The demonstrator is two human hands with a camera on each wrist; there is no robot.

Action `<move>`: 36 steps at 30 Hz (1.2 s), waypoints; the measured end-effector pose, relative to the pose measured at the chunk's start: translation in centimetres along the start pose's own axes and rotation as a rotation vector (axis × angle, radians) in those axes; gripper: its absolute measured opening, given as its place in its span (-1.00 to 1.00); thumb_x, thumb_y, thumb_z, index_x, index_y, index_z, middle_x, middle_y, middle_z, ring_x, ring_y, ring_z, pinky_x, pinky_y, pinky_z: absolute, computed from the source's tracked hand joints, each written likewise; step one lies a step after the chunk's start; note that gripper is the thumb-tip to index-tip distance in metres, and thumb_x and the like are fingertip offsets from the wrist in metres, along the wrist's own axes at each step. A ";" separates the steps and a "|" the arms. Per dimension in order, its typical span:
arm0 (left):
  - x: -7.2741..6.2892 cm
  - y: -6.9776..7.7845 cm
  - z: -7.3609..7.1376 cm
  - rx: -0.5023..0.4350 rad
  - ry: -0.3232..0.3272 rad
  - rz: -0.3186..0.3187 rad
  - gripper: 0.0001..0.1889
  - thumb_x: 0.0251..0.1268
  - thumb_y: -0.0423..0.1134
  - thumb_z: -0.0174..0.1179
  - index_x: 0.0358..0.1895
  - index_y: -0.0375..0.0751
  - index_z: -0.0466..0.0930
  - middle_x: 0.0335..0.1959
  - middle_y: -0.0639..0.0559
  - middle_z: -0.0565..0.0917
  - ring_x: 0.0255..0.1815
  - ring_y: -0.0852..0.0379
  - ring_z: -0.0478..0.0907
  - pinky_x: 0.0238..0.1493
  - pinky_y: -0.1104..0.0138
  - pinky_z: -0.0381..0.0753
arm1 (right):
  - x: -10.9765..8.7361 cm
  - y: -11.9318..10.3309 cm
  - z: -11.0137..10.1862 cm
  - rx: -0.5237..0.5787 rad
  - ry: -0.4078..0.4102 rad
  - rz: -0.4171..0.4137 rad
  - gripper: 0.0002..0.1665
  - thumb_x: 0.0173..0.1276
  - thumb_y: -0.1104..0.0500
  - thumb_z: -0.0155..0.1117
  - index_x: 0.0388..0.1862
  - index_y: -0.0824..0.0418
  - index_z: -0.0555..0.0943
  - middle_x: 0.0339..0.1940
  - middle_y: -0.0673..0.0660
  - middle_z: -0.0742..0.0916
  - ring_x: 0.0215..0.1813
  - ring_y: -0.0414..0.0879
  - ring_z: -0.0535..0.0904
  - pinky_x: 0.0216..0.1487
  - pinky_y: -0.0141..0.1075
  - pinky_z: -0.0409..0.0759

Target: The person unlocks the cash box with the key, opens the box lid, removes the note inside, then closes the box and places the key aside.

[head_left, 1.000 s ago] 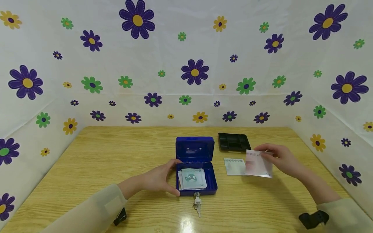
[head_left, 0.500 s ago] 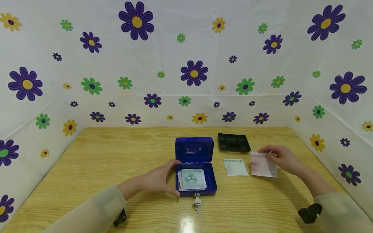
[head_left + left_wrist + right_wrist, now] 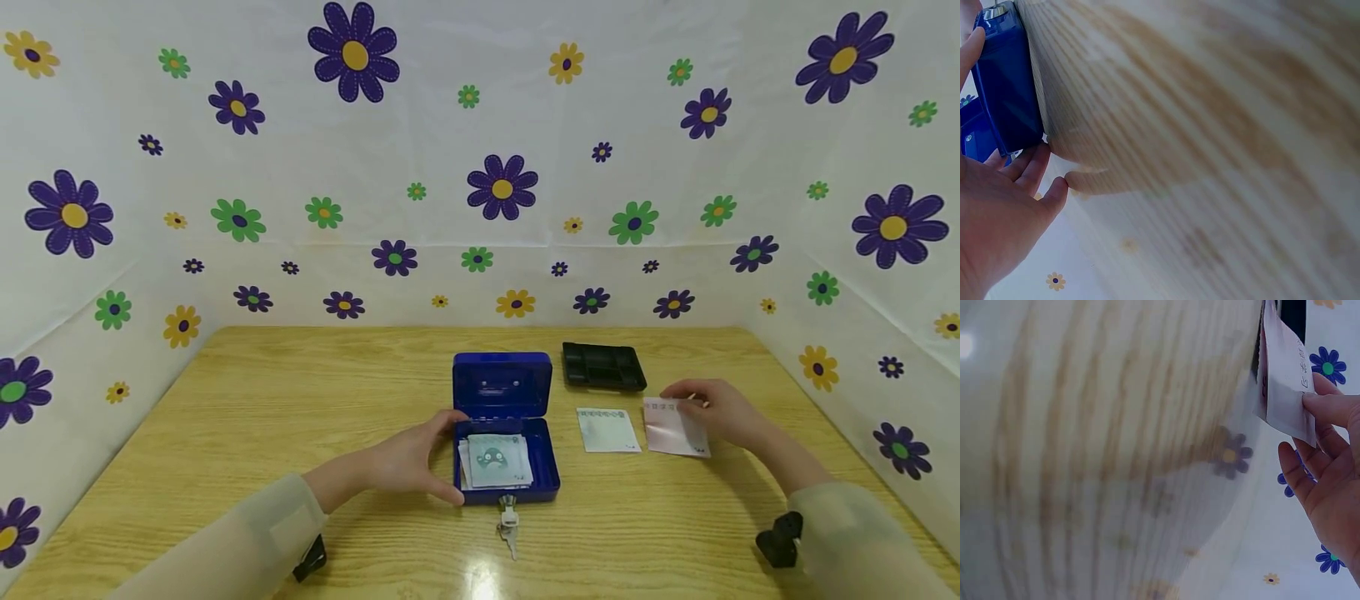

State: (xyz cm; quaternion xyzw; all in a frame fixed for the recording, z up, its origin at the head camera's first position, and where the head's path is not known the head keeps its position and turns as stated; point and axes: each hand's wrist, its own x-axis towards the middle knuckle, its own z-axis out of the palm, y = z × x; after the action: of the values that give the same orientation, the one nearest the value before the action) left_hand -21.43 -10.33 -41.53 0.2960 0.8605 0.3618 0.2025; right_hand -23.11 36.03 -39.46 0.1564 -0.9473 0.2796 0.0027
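A blue metal cash box (image 3: 550,483) stands with its lid (image 3: 502,367) raised. My left hand (image 3: 405,457) holds its left side, thumb at the front corner and fingers at the back; the left wrist view shows the thumb against the box (image 3: 1007,87). Inside lies a stack of paper notes (image 3: 497,463), the top one greenish with a cartoon face. My right hand (image 3: 723,410) pinches the top edge of a pink paper note (image 3: 675,429), close over the table. The right wrist view has the note (image 3: 1288,381) between thumb and fingers. Left of it lies a pale green note (image 3: 609,431).
A black compartment tray (image 3: 603,367) sits behind the notes. Keys (image 3: 508,529) hang from the lock at the box's front, over the wooden table (image 3: 337,375). A white cloth with flowers (image 3: 420,125) encloses the back and sides.
My right hand has carried the pink note rightward, off the pale green one, and lowered it toward the table. The left hand and box stay where they were.
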 end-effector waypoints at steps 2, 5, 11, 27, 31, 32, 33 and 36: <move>0.0 0.0 0.0 -0.001 -0.001 -0.002 0.08 -0.09 0.05 0.55 0.47 -0.09 0.03 0.43 -0.14 0.25 0.43 -0.07 0.19 0.40 0.02 0.14 | 0.1 0.0 0.1 0.005 -0.013 0.016 -0.76 0.39 0.42 0.14 -0.03 0.36 0.66 -0.03 0.31 0.67 -0.10 0.07 0.55 -0.16 -0.14 0.56; 0.0 0.0 0.0 0.001 0.000 0.000 0.08 -0.09 0.05 0.55 0.46 -0.09 0.03 0.42 -0.14 0.26 0.42 -0.07 0.20 0.40 0.02 0.15 | 0.2 0.0 0.2 0.007 -0.037 0.029 -0.77 0.38 0.43 0.14 -0.05 0.37 0.65 -0.05 0.32 0.67 -0.13 0.07 0.55 -0.16 -0.10 0.56; 0.1 -0.2 0.1 -0.007 -0.004 0.012 0.07 -0.09 0.05 0.55 0.46 -0.08 0.03 0.41 -0.12 0.27 0.42 -0.07 0.21 0.40 0.03 0.16 | 0.6 0.4 0.7 -0.006 -0.070 0.077 -0.76 0.34 0.45 0.13 -0.07 0.37 0.66 -0.14 0.26 0.68 -0.16 0.08 0.53 -0.12 -0.05 0.55; 0.0 -0.1 0.0 0.003 0.003 0.001 0.08 -0.10 0.06 0.54 0.46 -0.06 0.03 0.43 -0.14 0.25 0.43 -0.08 0.19 0.40 0.02 0.14 | 1.0 0.0 1.3 -0.025 -0.069 0.151 -0.79 0.29 0.44 0.23 -0.11 0.36 0.65 -0.17 0.21 0.68 -0.13 0.10 0.53 -0.08 0.01 0.55; 0.0 0.0 0.0 0.008 0.005 -0.005 0.07 -0.10 0.06 0.54 0.46 -0.07 0.04 0.44 -0.15 0.24 0.44 -0.08 0.17 0.41 0.02 0.13 | 0.9 0.0 1.3 -0.025 -0.058 0.126 -0.81 0.29 0.45 0.23 -0.13 0.37 0.65 -0.19 0.20 0.68 -0.16 0.08 0.53 -0.11 -0.02 0.55; 0.0 0.0 0.0 0.010 0.006 -0.005 0.07 -0.10 0.07 0.54 0.46 -0.07 0.04 0.44 -0.16 0.24 0.45 -0.08 0.17 0.41 0.02 0.12 | 0.9 0.0 1.3 -0.027 -0.055 0.119 -0.82 0.29 0.44 0.23 -0.13 0.37 0.65 -0.19 0.21 0.68 -0.16 0.09 0.53 -0.12 -0.01 0.55; 0.0 0.0 0.0 0.011 0.006 -0.006 0.07 -0.10 0.07 0.54 0.46 -0.07 0.04 0.44 -0.16 0.24 0.45 -0.08 0.17 0.41 0.03 0.12 | 0.8 -0.1 1.2 -0.031 -0.048 0.114 -0.82 0.30 0.43 0.23 -0.13 0.37 0.65 -0.19 0.22 0.68 -0.15 0.09 0.53 -0.11 0.00 0.55; 0.0 0.1 -0.1 0.007 0.005 -0.006 0.07 -0.10 0.07 0.54 0.46 -0.08 0.05 0.43 -0.16 0.25 0.44 -0.08 0.18 0.41 0.03 0.12 | 0.7 -0.4 1.0 -0.040 -0.008 0.092 -0.82 0.33 0.40 0.22 -0.12 0.36 0.66 -0.16 0.23 0.68 -0.13 0.12 0.55 -0.08 0.04 0.54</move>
State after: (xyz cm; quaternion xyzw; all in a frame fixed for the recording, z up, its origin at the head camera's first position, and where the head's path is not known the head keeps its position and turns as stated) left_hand -21.45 -10.34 -41.44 0.2932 0.8631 0.3590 0.2005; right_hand -23.60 34.96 -40.00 0.1137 -0.9589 0.2598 -0.0110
